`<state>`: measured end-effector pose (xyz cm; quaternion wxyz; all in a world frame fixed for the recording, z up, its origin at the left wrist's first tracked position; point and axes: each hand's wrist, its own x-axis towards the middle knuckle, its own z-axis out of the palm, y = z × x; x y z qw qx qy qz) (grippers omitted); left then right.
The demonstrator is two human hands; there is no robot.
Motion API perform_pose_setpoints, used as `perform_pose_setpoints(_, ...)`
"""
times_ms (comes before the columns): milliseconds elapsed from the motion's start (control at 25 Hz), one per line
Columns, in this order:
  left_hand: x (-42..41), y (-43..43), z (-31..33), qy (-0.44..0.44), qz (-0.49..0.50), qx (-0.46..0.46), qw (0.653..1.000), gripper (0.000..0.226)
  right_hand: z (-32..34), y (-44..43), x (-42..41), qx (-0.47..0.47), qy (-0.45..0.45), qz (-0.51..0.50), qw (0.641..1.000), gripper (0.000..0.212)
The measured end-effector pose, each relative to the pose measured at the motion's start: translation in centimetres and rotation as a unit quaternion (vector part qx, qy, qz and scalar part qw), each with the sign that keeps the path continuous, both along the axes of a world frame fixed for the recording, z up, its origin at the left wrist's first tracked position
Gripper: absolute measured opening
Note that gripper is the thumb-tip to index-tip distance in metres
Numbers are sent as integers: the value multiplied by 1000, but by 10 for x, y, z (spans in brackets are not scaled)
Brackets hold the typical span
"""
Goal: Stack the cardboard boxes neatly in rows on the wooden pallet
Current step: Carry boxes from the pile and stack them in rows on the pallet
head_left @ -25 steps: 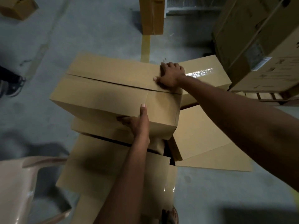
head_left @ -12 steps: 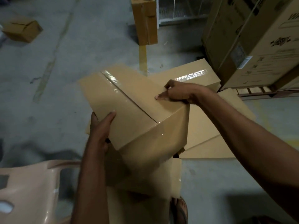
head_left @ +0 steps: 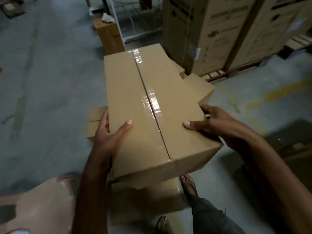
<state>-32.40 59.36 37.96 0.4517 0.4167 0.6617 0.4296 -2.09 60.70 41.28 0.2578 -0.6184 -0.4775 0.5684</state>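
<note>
In the head view, a long, plain brown cardboard box (head_left: 128, 92) with smooth matte faces and crisp corners is held above a loose pile of similar boxes (head_left: 145, 200), its long side pointing away from the person. A strip of glossy clear tape (head_left: 152, 103) runs along its centre seam. The left hand (head_left: 109, 134) grips the near left edge, with the thumb flat on top and the fingers wrapped down the side. The right hand (head_left: 212, 125) grips the near right edge the same way. Bare grey concrete floor (head_left: 50, 98) lies open to the left. To the right, tall printed cartons (head_left: 219, 31) stand on a wooden pallet (head_left: 217, 75) near the pile. A glossy pinkish plastic chair (head_left: 42, 208) sits at lower left, and a sandalled foot (head_left: 189, 184) is just beside the pile. Worn yellow paint (head_left: 270, 93) marks the floor at right.
</note>
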Motion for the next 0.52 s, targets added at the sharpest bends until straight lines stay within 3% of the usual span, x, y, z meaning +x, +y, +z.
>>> perform_pose_setpoints(120, 20, -62, -1, -6, -63, 24, 998, 103, -8, -97, 21, -7, -9, -58, 998, 86)
perform_pose_setpoints(280, 57, -139, -2, -6, -148, 28, 989, 106, -19, -209, 49, 12, 40, -212, 976, 67)
perform_pose_setpoints(520, 136, -263, -3, 1, -189, 31, 982, 104, -31, -341, 114, 58, 100, -224, 968, 86)
